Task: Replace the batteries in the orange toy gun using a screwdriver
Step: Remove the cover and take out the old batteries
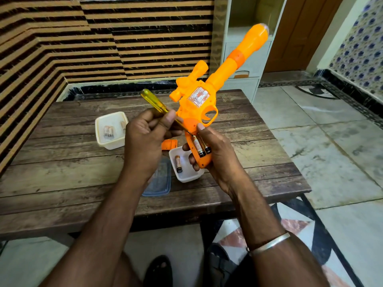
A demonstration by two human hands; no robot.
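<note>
Left of the left hand's knuckles sat a white tub [112,144] holding a few loose batteries [108,131]. The left hand [145,137] had its fingers curled tight round a yellow-handled screwdriver [154,104], whose tip reached the open grip of the orange toy gun [199,104]. Under those fingers lay an orange battery cover [169,145] and a clear lid [159,181], partly hidden by the wrist. A second tub [186,179], with a single battery [178,163], sat behind the right fingertips. The right hand [215,154] clasped the gun's grip above the wooden table [62,172], with two fitted batteries [200,146] between thumb and fingers.
</note>
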